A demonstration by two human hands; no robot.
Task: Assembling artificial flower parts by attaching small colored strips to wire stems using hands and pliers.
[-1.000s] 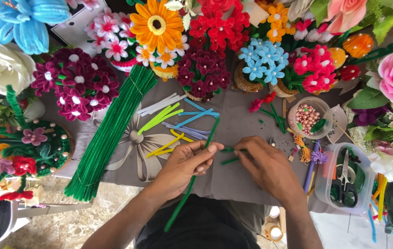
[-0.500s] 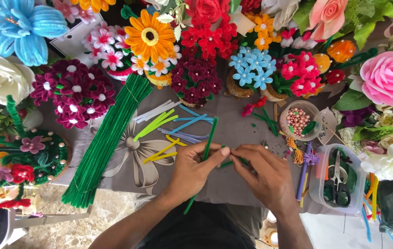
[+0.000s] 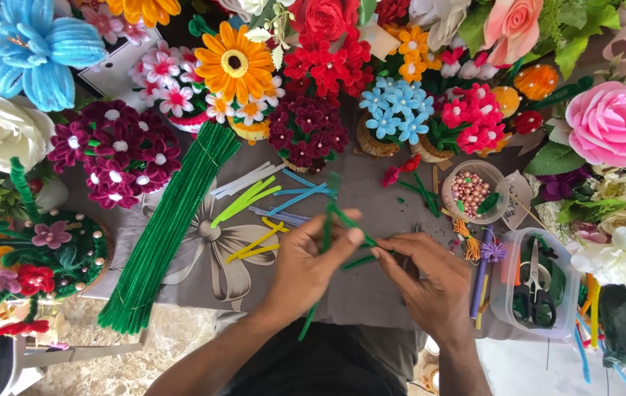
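My left hand [image 3: 306,268] pinches a green pipe cleaner [image 3: 325,233] between thumb and fingers. The stem runs down under the hand and sticks out below near my lap. My right hand [image 3: 427,279] grips the same pipe cleaner from the right, fingertips meeting those of the left hand at a bend in the stem. Both hands hover over a grey cloth [image 3: 372,297] with a printed flower. Just beyond them lie loose pipe cleaners [image 3: 269,202] in white, lime, blue and yellow.
A thick bundle of green pipe cleaners [image 3: 166,235] lies at the left. Handmade flowers in pots crowd the back and sides. A small bowl of beads [image 3: 471,192] and a clear tub with scissors [image 3: 537,290] stand at the right.
The green pipe cleaner has been bent upward between my hands. The view has drifted slightly, and the hands have closed in on each other.
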